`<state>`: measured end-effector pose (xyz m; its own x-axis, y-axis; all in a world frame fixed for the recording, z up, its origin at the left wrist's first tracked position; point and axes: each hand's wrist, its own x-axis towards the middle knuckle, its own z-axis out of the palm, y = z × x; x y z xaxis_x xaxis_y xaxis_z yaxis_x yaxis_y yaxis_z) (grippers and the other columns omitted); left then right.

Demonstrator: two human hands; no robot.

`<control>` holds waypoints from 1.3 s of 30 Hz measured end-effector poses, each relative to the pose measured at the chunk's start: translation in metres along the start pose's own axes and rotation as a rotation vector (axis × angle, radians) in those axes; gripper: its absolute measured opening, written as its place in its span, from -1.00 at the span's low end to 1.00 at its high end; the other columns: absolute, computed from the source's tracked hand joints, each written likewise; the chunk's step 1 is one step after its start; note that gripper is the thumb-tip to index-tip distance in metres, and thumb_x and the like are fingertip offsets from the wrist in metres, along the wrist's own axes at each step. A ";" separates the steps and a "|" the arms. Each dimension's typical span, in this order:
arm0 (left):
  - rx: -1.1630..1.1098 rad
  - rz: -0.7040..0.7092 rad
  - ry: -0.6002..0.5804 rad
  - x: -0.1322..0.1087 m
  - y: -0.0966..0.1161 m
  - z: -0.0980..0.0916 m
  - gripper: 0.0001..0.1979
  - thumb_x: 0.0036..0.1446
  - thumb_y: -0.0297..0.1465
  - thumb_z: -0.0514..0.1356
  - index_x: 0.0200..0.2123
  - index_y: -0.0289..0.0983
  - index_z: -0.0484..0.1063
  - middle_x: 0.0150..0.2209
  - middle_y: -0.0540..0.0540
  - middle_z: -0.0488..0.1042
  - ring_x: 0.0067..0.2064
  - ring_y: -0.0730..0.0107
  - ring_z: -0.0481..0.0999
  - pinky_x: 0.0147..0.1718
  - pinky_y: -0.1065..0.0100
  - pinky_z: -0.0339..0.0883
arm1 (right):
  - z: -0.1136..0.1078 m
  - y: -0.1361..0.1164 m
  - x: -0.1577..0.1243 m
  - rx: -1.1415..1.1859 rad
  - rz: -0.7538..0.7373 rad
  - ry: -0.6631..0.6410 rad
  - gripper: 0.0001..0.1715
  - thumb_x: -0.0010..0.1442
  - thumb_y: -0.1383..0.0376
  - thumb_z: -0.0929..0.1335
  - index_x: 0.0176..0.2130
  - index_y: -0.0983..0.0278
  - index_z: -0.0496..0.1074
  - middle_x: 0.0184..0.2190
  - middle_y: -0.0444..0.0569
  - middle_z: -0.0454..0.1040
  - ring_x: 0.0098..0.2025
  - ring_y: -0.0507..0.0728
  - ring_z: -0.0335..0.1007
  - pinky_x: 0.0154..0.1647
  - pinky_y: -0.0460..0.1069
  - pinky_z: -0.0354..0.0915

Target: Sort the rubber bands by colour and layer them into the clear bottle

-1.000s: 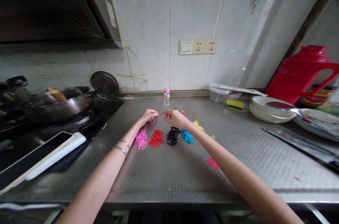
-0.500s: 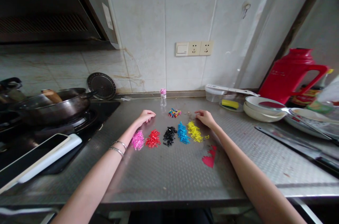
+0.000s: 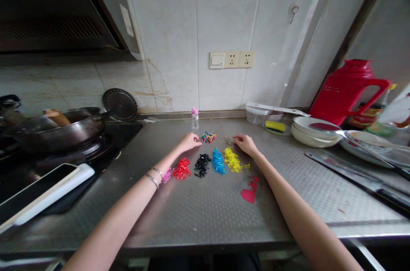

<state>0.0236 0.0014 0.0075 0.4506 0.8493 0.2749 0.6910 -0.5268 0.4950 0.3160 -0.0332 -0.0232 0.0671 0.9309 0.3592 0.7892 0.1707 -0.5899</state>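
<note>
On the steel counter, small rubber bands lie in heaps sorted by colour. The red heap (image 3: 181, 169), black heap (image 3: 202, 165), blue heap (image 3: 219, 161) and yellow heap (image 3: 232, 160) form a row. My left forearm partly hides a pink heap (image 3: 167, 175). Behind the row is a small mixed-colour pile of rubber bands (image 3: 209, 137). My left hand (image 3: 190, 142) is just left of that pile, fingers loosely bent and apart, with nothing visible in them. My right hand (image 3: 245, 143) rests behind the yellow heap, fingers loosely bent, also showing nothing held.
A small clear bottle with a pink cap (image 3: 194, 119) stands near the wall. Torn red paper (image 3: 250, 192) lies in front. At right are stacked bowls (image 3: 315, 134), a knife (image 3: 346, 172) and a red thermos (image 3: 344, 89). The stove with a pan (image 3: 68, 130) is left.
My left hand has moved right, from behind the pink and red heaps to the mixed pile, and its forearm now covers much of the pink heap. My right hand stays in place.
</note>
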 end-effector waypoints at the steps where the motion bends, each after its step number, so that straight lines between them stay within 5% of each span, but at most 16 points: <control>1: 0.021 0.001 -0.006 0.002 0.004 0.002 -0.71 -0.15 -0.24 0.18 -0.46 -0.38 0.50 -0.56 -0.06 0.43 -0.51 0.45 0.32 -0.50 0.43 0.10 | 0.000 0.000 0.000 0.001 0.000 -0.001 -0.67 -0.04 0.30 0.24 -0.26 0.29 0.48 -0.51 -0.08 0.47 -0.43 0.04 0.35 -0.38 -0.12 0.18; 12: 0.039 0.010 -0.007 0.014 0.011 0.014 -0.75 -0.11 -0.27 0.16 -0.48 -0.35 0.49 -0.55 -0.06 0.43 -0.53 0.46 0.32 -0.52 0.44 0.07 | 0.001 0.001 0.001 -0.023 0.028 -0.011 -0.68 -0.03 0.29 0.25 -0.28 0.25 0.48 -0.46 -0.08 0.48 -0.39 0.05 0.36 -0.38 -0.12 0.18; 29: -0.006 0.035 0.049 0.013 -0.005 0.004 -0.79 -0.03 -0.43 0.10 -0.40 -0.35 0.54 -0.39 -0.15 0.52 -0.37 0.37 0.44 -0.32 0.40 0.23 | 0.000 0.000 0.001 -0.042 0.022 -0.009 -0.67 -0.03 0.28 0.25 -0.27 0.25 0.49 -0.47 -0.08 0.48 -0.42 0.04 0.34 -0.40 -0.12 0.16; 39: -0.057 0.046 0.045 -0.010 -0.006 -0.041 -0.81 -0.07 -0.39 0.16 -0.41 -0.34 0.54 -0.39 -0.15 0.52 -0.34 0.35 0.43 -0.31 0.40 0.22 | -0.002 -0.003 -0.001 -0.042 0.020 -0.020 -0.68 -0.02 0.28 0.24 -0.27 0.26 0.48 -0.46 -0.07 0.49 -0.41 0.05 0.36 -0.39 -0.12 0.17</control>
<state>-0.0086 -0.0026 0.0351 0.4544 0.8257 0.3343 0.6361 -0.5635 0.5271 0.3151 -0.0352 -0.0207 0.0712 0.9402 0.3330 0.8129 0.1388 -0.5657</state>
